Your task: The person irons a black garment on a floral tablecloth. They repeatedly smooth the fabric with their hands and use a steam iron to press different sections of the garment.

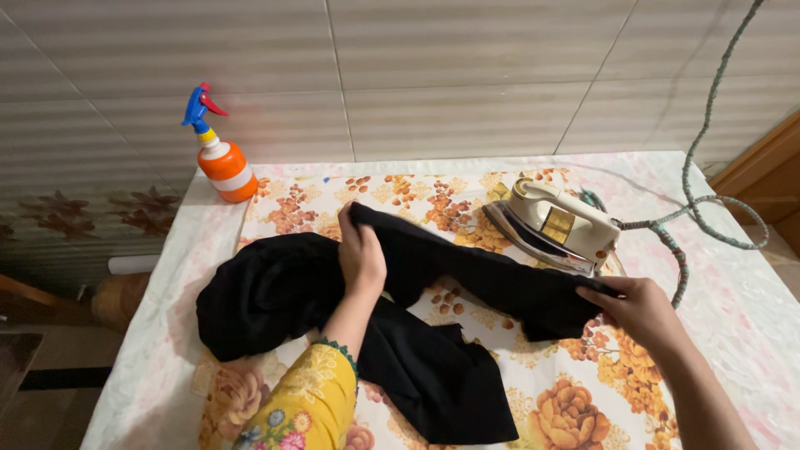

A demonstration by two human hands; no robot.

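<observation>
Black garment (400, 333) edges pinched by hands, iron (554, 223) near.

The left hand (362, 254) has its fingertips buried in the black cloth (333, 300), so its grip cannot be read. The right hand (637, 310) hides its thumb side under the cloth's end at 3 o'clock. Both forearms run off the bottom edge. The iron (552, 223) shows no soleplate face, and its braided cord (704, 125) leaves the frame at 1 o'clock. The bench (733, 317) is cut off at 6 o'clock.
</observation>
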